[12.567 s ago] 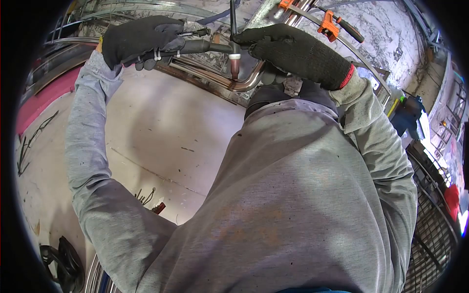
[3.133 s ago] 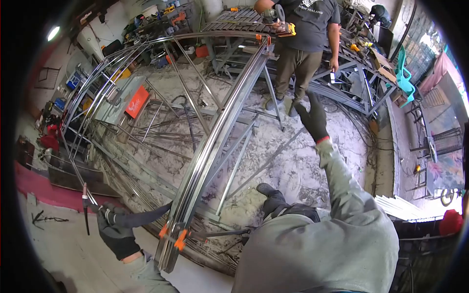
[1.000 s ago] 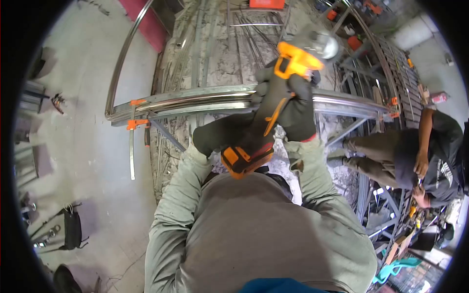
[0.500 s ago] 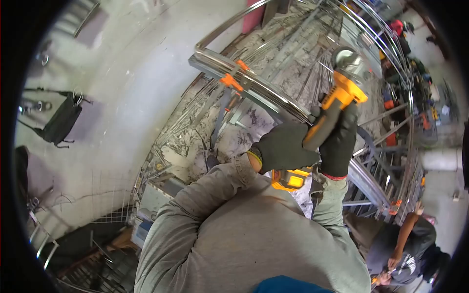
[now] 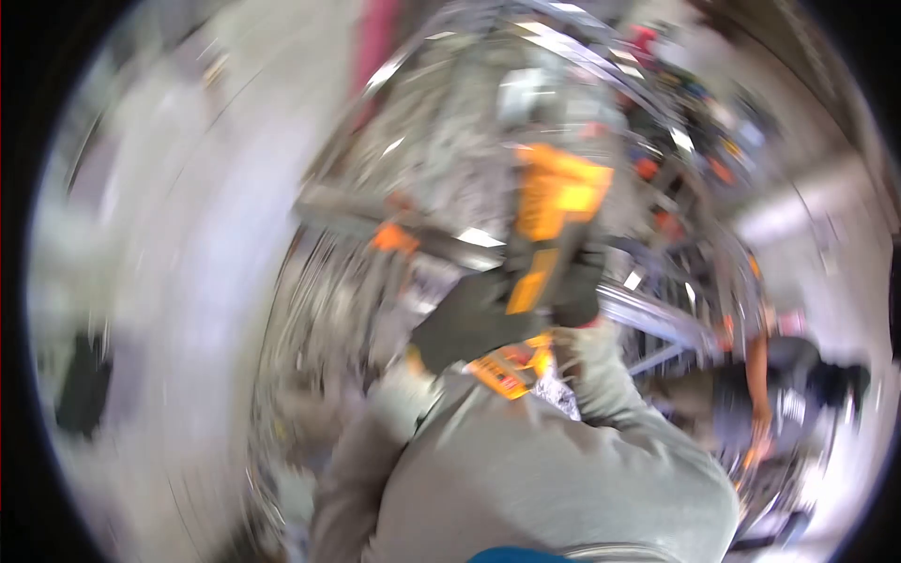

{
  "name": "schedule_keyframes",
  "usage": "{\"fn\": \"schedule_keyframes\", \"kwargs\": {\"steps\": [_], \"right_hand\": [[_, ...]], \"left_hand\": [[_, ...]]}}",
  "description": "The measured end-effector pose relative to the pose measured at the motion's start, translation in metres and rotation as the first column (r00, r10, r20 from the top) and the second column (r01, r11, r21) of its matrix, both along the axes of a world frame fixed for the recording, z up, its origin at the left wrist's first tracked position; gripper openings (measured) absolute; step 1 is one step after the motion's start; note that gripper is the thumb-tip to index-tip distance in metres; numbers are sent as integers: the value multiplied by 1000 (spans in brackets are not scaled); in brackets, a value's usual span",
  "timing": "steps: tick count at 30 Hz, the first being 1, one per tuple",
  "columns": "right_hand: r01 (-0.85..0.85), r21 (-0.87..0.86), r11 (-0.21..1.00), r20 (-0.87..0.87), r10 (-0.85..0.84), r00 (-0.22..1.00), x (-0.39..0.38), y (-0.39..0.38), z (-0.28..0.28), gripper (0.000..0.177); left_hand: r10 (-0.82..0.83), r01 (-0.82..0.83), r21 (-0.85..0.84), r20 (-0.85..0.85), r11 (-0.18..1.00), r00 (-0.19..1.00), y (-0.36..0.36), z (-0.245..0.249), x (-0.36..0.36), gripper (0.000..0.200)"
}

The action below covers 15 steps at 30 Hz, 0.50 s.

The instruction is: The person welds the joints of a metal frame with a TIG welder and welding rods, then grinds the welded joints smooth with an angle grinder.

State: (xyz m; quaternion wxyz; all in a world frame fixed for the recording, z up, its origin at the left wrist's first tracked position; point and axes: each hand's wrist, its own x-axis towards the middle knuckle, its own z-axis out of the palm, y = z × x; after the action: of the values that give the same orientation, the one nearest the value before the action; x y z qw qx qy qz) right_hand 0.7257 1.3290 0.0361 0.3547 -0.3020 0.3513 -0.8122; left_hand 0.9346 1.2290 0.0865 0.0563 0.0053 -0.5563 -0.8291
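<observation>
One grinder [image 5: 560, 202] has swung leftward in view, two gloved hands [image 5: 469, 321] [image 5: 579, 293] gripping it.

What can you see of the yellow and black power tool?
Blurred, the yellow and black power tool looks plastic, with a yellow housing and pale, perhaps metal head pointing away from the grey shirt, a yellow strip midway, and a yellow block nearest the shirt. The dark gloved left hand and right hand hold it.

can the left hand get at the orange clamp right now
Probably not straight away: the left hand is on the power tool. Beyond that, the way to the orange clamp looks free, though blur makes this uncertain.
</observation>
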Motion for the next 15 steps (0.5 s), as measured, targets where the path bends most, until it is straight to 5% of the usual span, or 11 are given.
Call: {"fn": "schedule_keyframes", "kwargs": {"steps": [1,2,7,12,15], "right_hand": [[139,230,963,-314,-62,947,7,-9,4,70],[-132,56,990,109,126,986,51,-19,63,74],[-283,-77,956,221,293,930,44,-36,84,75],[-206,-16,978,163,206,965,70,-36,74,77],[-249,-43,968,274,251,928,64,-34,69,79]], "left_hand": [[29,-33,-108,-46,994,999,-6,-9,-3,50],[102,-115,-128,-109,985,989,-4,-19,-7,45],[115,-121,-108,-62,987,991,-16,-21,-26,34],[90,-99,-189,-57,977,994,-21,-18,5,34],[89,-97,-241,-44,966,995,-19,-20,1,34]]}}
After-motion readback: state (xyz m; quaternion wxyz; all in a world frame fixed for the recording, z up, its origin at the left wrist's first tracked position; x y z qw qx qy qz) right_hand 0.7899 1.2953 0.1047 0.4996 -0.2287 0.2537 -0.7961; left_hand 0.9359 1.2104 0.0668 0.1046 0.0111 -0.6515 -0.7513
